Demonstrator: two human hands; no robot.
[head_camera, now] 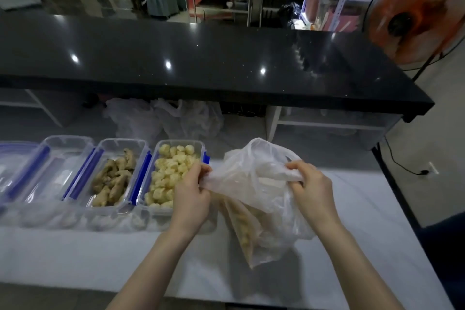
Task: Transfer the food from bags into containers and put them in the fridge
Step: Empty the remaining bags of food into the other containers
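Along the far-left part of the white table (75, 254) I see a row of clear containers with blue clips: an empty container (57, 171), then a container of brownish pieces (114, 176), then a container of pale yellow chunks (171, 173) just left of my hands. Right of that, my left hand (192, 196) pinches one edge of the white plastic bag (261, 199) with curled fingers, and my right hand (313, 191) grips the bag's opposite edge the same way. Yellowish food shows through the bag's near end, which rests on the table, and crumpled bags (163, 118) lie farther back under the black counter (201, 58).
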